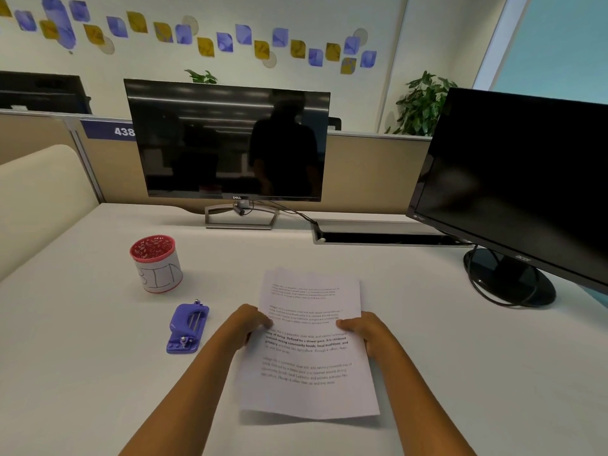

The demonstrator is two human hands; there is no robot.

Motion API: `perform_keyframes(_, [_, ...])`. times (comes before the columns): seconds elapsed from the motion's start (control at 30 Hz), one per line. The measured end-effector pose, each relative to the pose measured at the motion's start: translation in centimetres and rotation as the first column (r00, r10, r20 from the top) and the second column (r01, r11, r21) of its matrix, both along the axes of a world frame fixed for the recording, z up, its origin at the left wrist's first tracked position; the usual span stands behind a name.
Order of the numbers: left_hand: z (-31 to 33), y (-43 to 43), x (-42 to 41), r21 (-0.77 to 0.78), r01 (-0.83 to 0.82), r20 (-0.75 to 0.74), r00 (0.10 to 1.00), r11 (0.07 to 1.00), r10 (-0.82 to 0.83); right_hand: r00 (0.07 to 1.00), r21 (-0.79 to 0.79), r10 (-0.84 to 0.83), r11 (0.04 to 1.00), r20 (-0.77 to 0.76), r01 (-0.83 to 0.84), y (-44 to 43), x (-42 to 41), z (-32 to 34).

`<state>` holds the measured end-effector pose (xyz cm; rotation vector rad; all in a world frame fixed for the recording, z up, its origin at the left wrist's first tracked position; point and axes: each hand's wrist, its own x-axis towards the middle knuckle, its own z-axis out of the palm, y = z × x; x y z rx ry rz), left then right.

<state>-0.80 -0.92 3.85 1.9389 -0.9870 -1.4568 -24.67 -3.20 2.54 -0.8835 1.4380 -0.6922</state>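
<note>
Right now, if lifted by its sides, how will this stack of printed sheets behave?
Probably floppy: the printed sheets are thin, and the near edge lifts off the desk, casting a shadow. Likely light. The top edges look fanned, so loose sheets may slide apart unless the left hand and right hand pinch firmly.

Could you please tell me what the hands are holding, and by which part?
A few printed sheets: the left hand grips their left edge, the right hand their right edge, both about halfway up.
</note>
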Motion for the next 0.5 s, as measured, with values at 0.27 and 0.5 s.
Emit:
perform_keyframes(0.27, [0.7, 1.1, -2.1, -0.340, -0.049, 0.038, 0.997, 0.939, 0.066, 0.991, -0.092, -0.005, 0.996, 0.134, 0.017, 0.6, 0.9, 1.7])
perform_keyframes(0.5, [5.0, 0.3, -3.2, -0.749, -0.252, -0.285, 0.958, 0.613, 0.046, 0.970, -0.535, -0.080, 0.823, 0.229, 0.194, -0.4, 1.8, 7.5])
